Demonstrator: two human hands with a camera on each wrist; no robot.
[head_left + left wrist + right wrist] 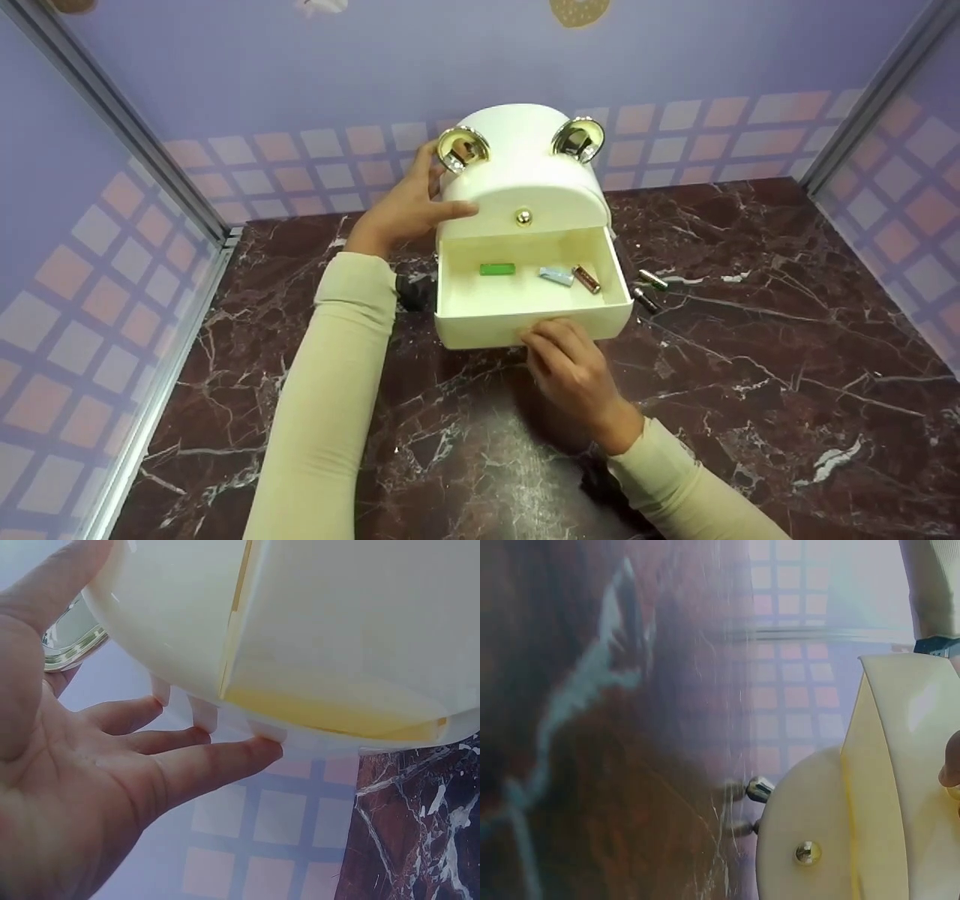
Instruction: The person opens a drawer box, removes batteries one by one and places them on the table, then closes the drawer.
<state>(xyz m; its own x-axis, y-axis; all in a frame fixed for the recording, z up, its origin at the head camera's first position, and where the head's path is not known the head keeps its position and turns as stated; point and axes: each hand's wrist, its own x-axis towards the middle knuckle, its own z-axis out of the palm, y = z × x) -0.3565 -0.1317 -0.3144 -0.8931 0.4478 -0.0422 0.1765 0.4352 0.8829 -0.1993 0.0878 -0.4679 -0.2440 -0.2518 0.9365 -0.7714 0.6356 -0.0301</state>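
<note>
A cream storage box (523,150) with two gold bear-like ears stands on the marble surface, its drawer (480,330) pulled out. My left hand (409,210) rests on the box's left side, thumb over the front edge. In the left wrist view, the fingers of that hand (120,757) are nearly straight, fingertips touching the box wall. My right hand (574,367) pinches the knob (954,793) on the drawer front, mostly hidden by the fingers. Inside the drawer lie a green battery (497,269), a light blue battery (556,276) and a brown battery (586,279).
Right of the box, a green-and-silver battery (653,280) and a dark battery (646,300) lie on the marble tabletop (750,337). A gold knob (523,217) sits on the box's upper front. Tiled-pattern walls (712,127) stand behind and at both sides.
</note>
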